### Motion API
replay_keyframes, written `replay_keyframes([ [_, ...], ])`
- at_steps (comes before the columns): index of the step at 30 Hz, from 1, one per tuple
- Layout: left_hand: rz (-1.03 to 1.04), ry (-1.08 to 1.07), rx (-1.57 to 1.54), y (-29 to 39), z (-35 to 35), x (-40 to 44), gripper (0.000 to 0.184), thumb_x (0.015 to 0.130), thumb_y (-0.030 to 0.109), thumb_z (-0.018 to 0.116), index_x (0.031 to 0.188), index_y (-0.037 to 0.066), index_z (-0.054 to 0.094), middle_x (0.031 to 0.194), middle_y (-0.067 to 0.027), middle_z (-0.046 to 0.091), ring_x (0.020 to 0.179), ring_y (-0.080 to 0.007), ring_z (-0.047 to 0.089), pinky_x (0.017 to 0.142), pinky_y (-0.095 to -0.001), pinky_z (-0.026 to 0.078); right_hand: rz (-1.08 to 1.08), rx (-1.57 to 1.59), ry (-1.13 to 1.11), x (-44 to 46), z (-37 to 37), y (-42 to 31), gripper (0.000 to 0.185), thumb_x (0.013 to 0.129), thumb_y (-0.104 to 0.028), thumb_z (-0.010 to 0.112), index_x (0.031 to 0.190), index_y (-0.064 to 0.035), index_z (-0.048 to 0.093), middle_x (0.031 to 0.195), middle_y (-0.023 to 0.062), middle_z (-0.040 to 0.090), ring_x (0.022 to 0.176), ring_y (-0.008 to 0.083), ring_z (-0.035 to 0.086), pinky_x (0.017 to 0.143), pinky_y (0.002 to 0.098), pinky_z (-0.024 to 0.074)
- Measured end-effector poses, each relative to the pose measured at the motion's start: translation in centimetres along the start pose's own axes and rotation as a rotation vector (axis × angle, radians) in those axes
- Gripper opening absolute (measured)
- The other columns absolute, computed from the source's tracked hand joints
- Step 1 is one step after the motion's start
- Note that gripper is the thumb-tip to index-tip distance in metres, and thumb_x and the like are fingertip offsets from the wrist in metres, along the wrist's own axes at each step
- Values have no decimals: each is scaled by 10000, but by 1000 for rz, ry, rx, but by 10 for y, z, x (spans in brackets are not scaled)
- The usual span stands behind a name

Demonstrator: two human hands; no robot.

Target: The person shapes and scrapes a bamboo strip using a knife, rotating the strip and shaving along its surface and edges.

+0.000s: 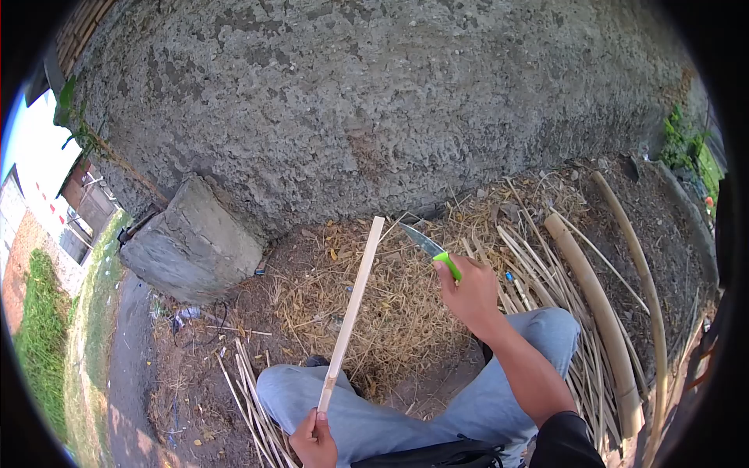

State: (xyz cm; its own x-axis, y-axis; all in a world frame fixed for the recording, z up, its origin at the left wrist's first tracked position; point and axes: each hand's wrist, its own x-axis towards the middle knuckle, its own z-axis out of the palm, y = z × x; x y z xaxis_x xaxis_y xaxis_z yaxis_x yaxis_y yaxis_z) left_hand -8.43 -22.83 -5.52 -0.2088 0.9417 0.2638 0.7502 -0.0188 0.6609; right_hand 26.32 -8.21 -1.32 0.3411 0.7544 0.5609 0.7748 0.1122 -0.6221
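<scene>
While the left grip (314, 446) pinches the lower end of a flat pale strip (351, 321), held aslant, the right grip (470, 295) is wrapped around the handle of a knife (427, 244), its blade just right of the strip's top. Straw-like litter (406, 312) lies beyond the strip. Right of it are thin sticks (591, 363) and a thick pole (594, 321); left, a concrete block (199, 243).

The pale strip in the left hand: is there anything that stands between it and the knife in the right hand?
Nothing visible does. Between the pale strip, held in the left hand, and the knife in the right hand is an open gap; the straw lies below.
</scene>
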Motion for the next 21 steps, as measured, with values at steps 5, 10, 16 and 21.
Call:
replay_keyframes([
  [5,-10,-11,-32,6,3,-1,259,962,190,634,1114,-5,711,671,-203,608,587,-162,565,549,-364,449,-45,165,139,2,4,0,261,950,-251,664,861,-8,695,616,110,609,498,242,576,469,392,395],
  [10,4,-68,-20,21,0,17,232,972,207,633,1025,-2,717,645,-183,569,576,-155,508,551,-374,433,493,705,-109,-4,8,-1,336,969,-314,667,855,0,703,618,-13,553,489,45,416,441,284,289],
  [16,180,-159,-145,22,-8,99,242,892,147,749,1024,-50,701,651,-125,616,537,-123,538,496,-291,417,732,1083,5,13,2,5,308,960,-321,679,992,-14,684,662,-29,568,425,4,289,402,214,238],
  [21,281,-375,-110,35,7,162,319,810,196,832,996,-43,729,704,-131,676,568,-143,582,554,-312,466,833,1233,165,33,-2,26,314,949,-288,699,1097,-18,640,783,-9,616,452,19,302,423,235,239],
])
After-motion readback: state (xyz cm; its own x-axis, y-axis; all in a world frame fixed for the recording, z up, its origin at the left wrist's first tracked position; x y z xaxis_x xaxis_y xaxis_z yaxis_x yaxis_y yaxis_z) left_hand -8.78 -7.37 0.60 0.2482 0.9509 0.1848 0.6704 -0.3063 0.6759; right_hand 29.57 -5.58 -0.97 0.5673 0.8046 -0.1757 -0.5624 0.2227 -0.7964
